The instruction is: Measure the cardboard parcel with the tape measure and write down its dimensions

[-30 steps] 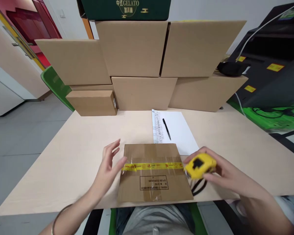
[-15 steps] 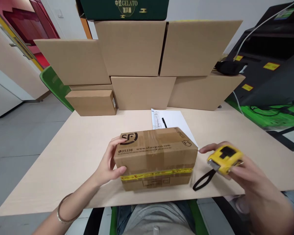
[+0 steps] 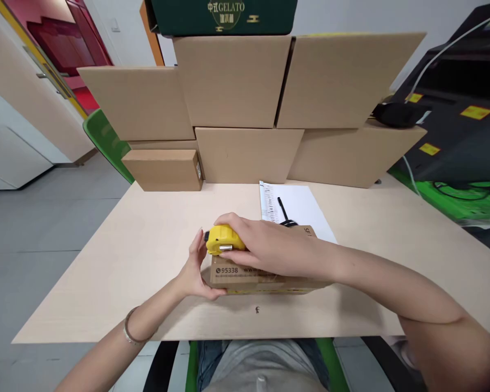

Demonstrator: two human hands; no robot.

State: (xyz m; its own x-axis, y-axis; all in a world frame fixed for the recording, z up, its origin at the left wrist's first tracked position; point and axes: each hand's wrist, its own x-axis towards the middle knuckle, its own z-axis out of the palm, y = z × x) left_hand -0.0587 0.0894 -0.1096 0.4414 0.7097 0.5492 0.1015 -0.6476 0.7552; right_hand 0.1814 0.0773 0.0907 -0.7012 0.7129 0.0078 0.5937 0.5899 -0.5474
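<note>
A brown cardboard parcel box (image 3: 261, 280) with black print and yellow tape lies on the table close to its front edge. My left hand (image 3: 196, 272) holds its left end, thumb along the front face and fingers up beside the left top edge. Closed round a yellow tape measure (image 3: 225, 239), my right hand (image 3: 265, 245) reaches across the box top from the right. The tape measure sits over the box's left top edge, its black end by my left fingertips. Part of the black wrist strap (image 3: 289, 222) shows behind my right hand, which hides much of the box top.
Behind the box lie a sheet of paper (image 3: 310, 209) and a black pen (image 3: 282, 208). Stacked cardboard boxes (image 3: 245, 155) stand along the table's back, a smaller carton (image 3: 163, 171) at their left. A dark machine (image 3: 465, 136) stands at the right.
My right hand has carried the tape measure from the box's right side over to its left top edge. My left hand stays at the left end; the box is tilted less toward me.
</note>
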